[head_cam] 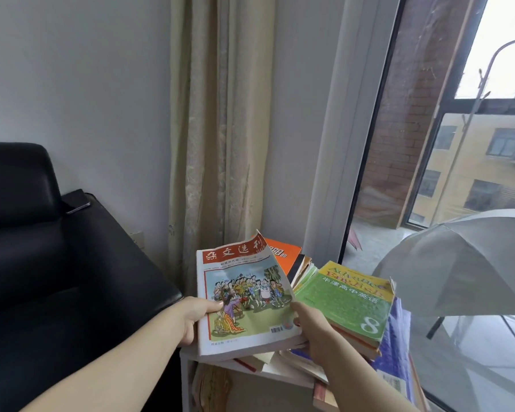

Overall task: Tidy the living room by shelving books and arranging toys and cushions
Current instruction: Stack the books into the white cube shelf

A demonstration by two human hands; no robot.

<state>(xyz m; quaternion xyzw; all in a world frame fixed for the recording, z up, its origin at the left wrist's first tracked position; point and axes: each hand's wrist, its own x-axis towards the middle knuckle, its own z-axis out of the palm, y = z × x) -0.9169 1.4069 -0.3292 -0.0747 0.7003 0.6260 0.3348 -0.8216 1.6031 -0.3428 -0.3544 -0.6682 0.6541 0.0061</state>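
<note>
A thick magazine (244,295) with a red title band and a cartoon crowd on its cover lies slightly tilted over a messy pile of books on a low white shelf (188,370). My left hand (195,318) grips its left edge, thumb on the cover. My right hand (312,331) holds its lower right corner. Beside it on the right lies a green English textbook (348,301) marked 8, stacked on other books. An orange book (283,254) pokes out behind the magazine.
A black leather sofa (42,263) stands at the left with a dark phone (76,200) on its armrest. A beige curtain (220,129) hangs behind the shelf. At the right, a glass door shows a grey umbrella (458,263) outside.
</note>
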